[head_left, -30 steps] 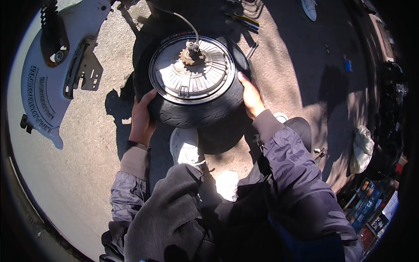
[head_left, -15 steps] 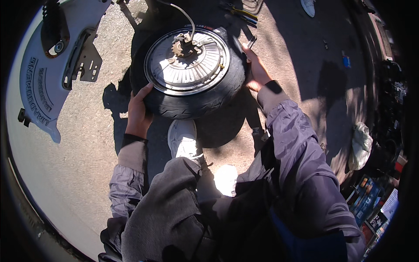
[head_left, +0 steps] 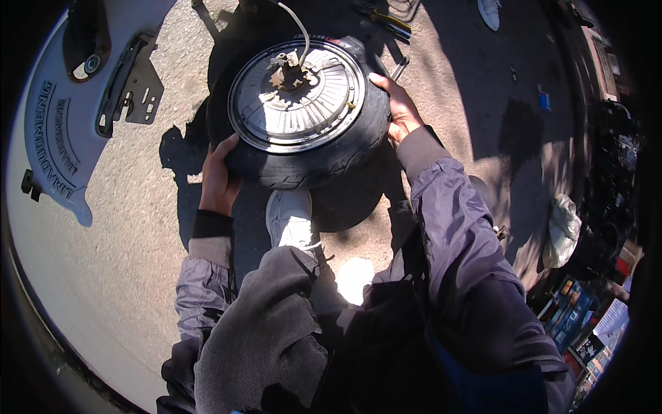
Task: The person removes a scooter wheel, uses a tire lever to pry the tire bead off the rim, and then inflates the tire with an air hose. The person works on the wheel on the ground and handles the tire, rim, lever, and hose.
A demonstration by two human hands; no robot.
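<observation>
Between my hands is a hub-motor wheel with a black tyre (head_left: 303, 174) and a silver, ribbed metal hub cover (head_left: 303, 114), its face tipped up toward me. From its dark axle (head_left: 295, 81), which has small brownish washer-like pieces around it, a pale cable (head_left: 298, 24) curves away. My left hand (head_left: 219, 176) grips the tyre's near left side, thumb on the rim's edge. On the right side, my right hand (head_left: 401, 110) is closed round the tyre, thumb on top of the sidewall. The fingers under the tyre are mostly hidden.
A silver vehicle panel (head_left: 58, 152) with a dark bracket (head_left: 143, 96) is at the left. Yellow-handled pliers (head_left: 386, 22) lie beyond the wheel. My white shoe (head_left: 288, 217) is just below the tyre. A white bag (head_left: 562, 231) and a blue toolbox-like case (head_left: 572, 314) sit at the right.
The wheel has tilted slightly, its right side lifting. My right hand has shifted a little, with its thumb farther over the sidewall. The left hand keeps its grip.
</observation>
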